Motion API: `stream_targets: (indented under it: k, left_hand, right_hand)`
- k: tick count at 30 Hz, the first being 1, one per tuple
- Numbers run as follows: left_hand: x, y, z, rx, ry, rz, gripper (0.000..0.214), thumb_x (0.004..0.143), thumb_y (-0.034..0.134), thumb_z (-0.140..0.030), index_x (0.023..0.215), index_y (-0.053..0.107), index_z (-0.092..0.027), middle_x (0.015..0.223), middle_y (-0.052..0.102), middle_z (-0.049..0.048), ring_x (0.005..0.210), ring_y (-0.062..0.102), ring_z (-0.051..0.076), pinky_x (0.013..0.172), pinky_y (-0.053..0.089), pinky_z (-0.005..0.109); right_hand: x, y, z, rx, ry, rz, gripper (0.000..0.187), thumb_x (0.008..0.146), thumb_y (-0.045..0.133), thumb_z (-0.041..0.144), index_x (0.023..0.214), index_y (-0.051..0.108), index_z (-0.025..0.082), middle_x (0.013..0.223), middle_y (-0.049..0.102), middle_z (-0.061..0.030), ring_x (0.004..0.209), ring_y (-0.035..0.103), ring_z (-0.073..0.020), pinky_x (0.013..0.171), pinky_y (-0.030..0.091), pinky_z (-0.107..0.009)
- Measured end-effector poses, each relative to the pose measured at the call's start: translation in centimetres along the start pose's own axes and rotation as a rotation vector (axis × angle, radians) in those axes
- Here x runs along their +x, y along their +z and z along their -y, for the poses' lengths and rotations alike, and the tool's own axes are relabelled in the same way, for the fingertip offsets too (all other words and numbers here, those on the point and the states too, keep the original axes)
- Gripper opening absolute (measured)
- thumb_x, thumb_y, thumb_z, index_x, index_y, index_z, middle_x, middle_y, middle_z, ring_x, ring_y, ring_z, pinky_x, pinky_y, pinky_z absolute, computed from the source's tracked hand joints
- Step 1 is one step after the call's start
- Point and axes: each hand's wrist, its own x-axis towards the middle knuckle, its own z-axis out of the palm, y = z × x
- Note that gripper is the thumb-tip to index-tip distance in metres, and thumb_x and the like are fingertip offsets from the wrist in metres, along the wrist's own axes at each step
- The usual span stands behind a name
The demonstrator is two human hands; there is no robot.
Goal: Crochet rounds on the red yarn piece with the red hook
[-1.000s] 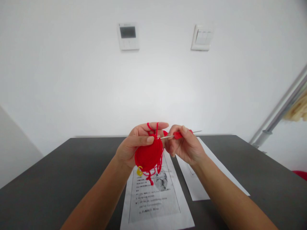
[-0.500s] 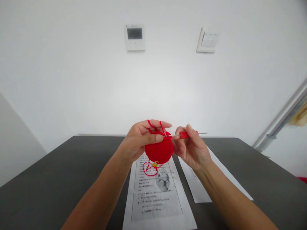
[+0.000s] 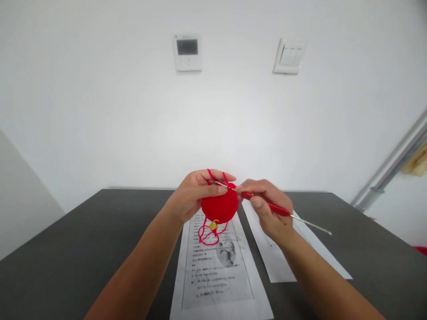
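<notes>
My left hand (image 3: 195, 195) pinches the top of a round red crochet piece (image 3: 219, 207), with red yarn (image 3: 209, 175) looped over its fingers. A yellow stitch marker (image 3: 213, 225) hangs at the piece's lower edge beside a dangling yarn loop (image 3: 208, 234). My right hand (image 3: 267, 206) is closed on a crochet hook (image 3: 271, 207) with a red grip. The hook's metal tip pokes through the top edge of the red piece, and its other metal end points down to the right.
Two printed paper sheets (image 3: 218, 275) (image 3: 300, 249) lie on the dark table (image 3: 66, 258) below my hands. A white wall behind carries a control panel (image 3: 187, 52) and a light switch (image 3: 289, 56). A metal pole (image 3: 390, 173) slants at the right.
My right hand rotated the hook from level to slanting down to the right, and its tip has gone into the piece's top edge. The left hand barely moved in the last half second.
</notes>
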Motion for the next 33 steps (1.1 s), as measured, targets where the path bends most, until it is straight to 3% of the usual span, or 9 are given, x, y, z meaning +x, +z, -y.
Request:
stream_targets:
  k: [6,14,18,21,28,33]
  left_hand:
    - [-0.2,0.1,0.0,0.020,-0.058,0.060,0.022,0.065,0.084,-0.017,0.086,0.076,-0.014,0.073,0.075,0.0049,0.064,0.067,0.012,0.061,0.049,0.021]
    - [-0.1,0.5,0.0,0.053,-0.055,0.062,0.020,0.064,0.085,-0.018,0.081,0.076,-0.013,0.073,0.074,0.0042,0.064,0.066,0.012,0.061,0.048,0.021]
    - [-0.1,0.4,0.0,0.048,-0.033,0.002,0.018,0.062,0.085,-0.017,0.076,0.074,-0.014,0.071,0.074,0.0027,0.061,0.065,0.011,0.059,0.049,0.020]
    - [-0.1,0.3,0.0,0.070,-0.023,-0.026,0.020,0.062,0.086,-0.019,0.076,0.074,-0.013,0.071,0.074,0.0031,0.062,0.065,0.011,0.061,0.049,0.021]
    - [-0.1,-0.1,-0.1,0.289,-0.065,0.028,0.026,0.067,0.083,-0.031,0.085,0.076,-0.014,0.074,0.074,0.0053,0.071,0.066,0.016,0.071,0.049,0.028]
    - [-0.2,-0.3,-0.4,0.389,-0.019,0.089,0.035,0.073,0.079,-0.038,0.100,0.076,-0.017,0.098,0.076,0.0093,0.092,0.068,0.022,0.086,0.051,0.034]
  right_hand:
    - [0.9,-0.8,0.1,-0.293,-0.413,0.159,0.019,0.091,0.055,0.017,0.107,0.063,0.019,0.085,0.071,-0.0066,0.079,0.067,-0.0178,0.069,0.057,-0.032]
    - [1.4,-1.1,0.0,-0.492,-0.656,0.161,0.028,0.083,0.055,0.004,0.106,0.060,0.019,0.081,0.071,-0.0073,0.075,0.068,-0.0188,0.066,0.061,-0.034]
    - [1.5,-1.3,-0.1,-0.649,-0.684,0.092,0.023,0.085,0.060,0.009,0.106,0.063,0.019,0.100,0.074,-0.0127,0.093,0.070,-0.0234,0.076,0.062,-0.040]
    - [1.4,-1.3,-0.1,-0.620,-0.671,0.147,0.030,0.087,0.060,0.009,0.115,0.061,0.019,0.109,0.075,-0.0129,0.104,0.070,-0.0233,0.082,0.063,-0.040]
    - [1.4,-1.2,0.3,-0.557,-0.629,0.160,0.031,0.088,0.060,0.009,0.118,0.061,0.018,0.100,0.078,-0.0107,0.099,0.073,-0.0219,0.079,0.064,-0.039]
    - [1.4,-1.0,0.3,-0.515,-0.613,0.175,0.026,0.090,0.058,0.009,0.114,0.063,0.017,0.098,0.078,-0.0110,0.099,0.073,-0.0212,0.080,0.064,-0.039]
